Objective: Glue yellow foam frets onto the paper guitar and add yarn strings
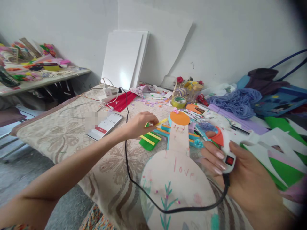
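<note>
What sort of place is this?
Probably a craft room or small handicraft workshop: a decorated guitar-shaped cutout, what looks like a corded glue gun, and a bundle of blue yarn amid scraps all point that way.

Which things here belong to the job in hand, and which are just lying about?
Apparently part of the job:
White-and-orange corded tool, gripped by the right hand
Slim yellow strip, apparently pinched by the left hand
Pale guitar-shaped piece lettered "love"
Flat green piece bearing yellow strips

Apparently just lying about:
Smartphone with pale screen
Tangled blue yarn
Red cloth
White rectangular boards against the wall
</note>
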Available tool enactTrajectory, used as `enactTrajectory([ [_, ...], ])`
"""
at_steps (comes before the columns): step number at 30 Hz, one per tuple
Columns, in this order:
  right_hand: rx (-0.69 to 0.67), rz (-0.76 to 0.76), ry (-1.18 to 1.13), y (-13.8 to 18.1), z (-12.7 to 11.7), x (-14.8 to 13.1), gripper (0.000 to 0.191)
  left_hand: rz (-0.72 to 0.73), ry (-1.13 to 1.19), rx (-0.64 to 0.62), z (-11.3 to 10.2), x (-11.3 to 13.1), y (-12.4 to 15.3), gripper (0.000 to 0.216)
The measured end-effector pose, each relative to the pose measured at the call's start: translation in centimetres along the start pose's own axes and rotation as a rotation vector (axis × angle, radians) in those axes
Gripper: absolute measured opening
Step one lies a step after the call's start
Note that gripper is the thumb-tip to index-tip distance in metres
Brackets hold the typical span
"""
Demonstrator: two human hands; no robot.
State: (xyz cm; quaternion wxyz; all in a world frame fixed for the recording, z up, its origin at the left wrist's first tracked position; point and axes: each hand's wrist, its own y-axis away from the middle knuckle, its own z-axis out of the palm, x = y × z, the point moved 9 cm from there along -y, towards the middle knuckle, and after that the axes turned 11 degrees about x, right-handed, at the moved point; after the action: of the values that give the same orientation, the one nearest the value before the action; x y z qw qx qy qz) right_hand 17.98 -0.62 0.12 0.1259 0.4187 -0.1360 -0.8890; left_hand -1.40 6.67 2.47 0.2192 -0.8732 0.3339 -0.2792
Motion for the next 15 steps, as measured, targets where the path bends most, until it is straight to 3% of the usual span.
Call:
enactTrajectory([
  [3,-0.012,0.002,0.005,-0.1,0.1,0.2,0.011,-0.038,-0.178,-0.079,-1.0,-0.8,1.1,0.011],
  [9,-0.071,-0.007,0.016,-0.2,0.4,0.4,0.013,0.088,-0.329,-0.299,1.8,0.1,4.9,0.007],
  [12,-0.084,-0.014,0.009,-0.2,0.3,0.3,0.01,0.119,-0.31,-0.328,2.4,0.5,6.0,0.002],
  [15,-0.085,-0.011,0.009,-0.2,0.4,0.4,0.009,0.105,-0.228,-0.296,2.0,0.3,6.0,0.013],
])
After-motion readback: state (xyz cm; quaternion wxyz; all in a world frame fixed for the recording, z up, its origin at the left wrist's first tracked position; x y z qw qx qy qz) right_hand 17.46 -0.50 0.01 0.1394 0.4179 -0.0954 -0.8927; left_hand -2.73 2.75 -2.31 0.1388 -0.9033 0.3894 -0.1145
